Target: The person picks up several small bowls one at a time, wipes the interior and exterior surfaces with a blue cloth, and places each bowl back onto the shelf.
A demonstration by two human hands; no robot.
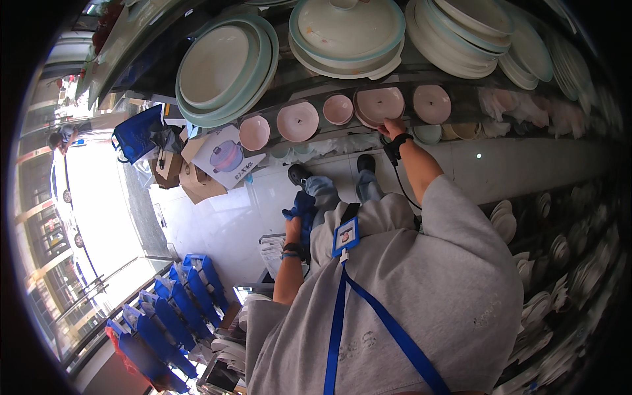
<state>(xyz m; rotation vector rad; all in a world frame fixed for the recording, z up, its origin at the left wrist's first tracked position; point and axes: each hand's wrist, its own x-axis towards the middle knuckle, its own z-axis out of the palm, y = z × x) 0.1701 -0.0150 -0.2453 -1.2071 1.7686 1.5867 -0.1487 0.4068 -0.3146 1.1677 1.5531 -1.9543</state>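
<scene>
My right hand (392,128) reaches out to the shelf and grips the near rim of a pink ceramic bowl (379,102). That bowl sits on top of another pink one, whose edge shows beneath it. In my left hand (293,226), held low by my leg, is a bunched dark blue cloth (305,210). Along the same shelf stand a small pink bowl (338,109) and a wide pink bowl (298,121) to the left, and another pink bowl (432,104) to the right.
Above are a lidded casserole (348,29) and stacked oval plates (215,66). Cardboard boxes (202,182) and a blue bag (138,133) crowd the shelf's left end. Blue packaged goods (168,311) stand in a row behind my left side. Racks of white dishes (558,252) lie behind my right.
</scene>
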